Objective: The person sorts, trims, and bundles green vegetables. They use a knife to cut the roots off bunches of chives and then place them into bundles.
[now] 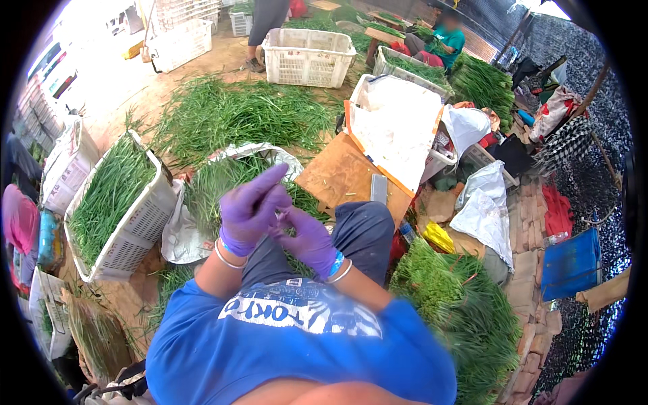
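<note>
Both hands meet over the lap at center frame. Left hand: purple glove, index finger stuck out toward 1 o'clock, other fingers curled. Right hand: also gloved, fingers pinched in against the left hand's palm side. Looks like a thin pale band or glove edge between them, too small to tell which, so I can't tell what either hand actually grips.

Nearest stock: greens heaped on a white sheet, just past the hands at 11 o'clock. Full crate of greens at 9 o'clock. Board with a flat grey blade at 1 o'clock. Loose pile at 4 o'clock by the right knee.

My read: a glove or band is being sorted. Keep the fingers close together, work over the lap so nothing drops into the greens, and seat it fully before reaching for stems.
</note>
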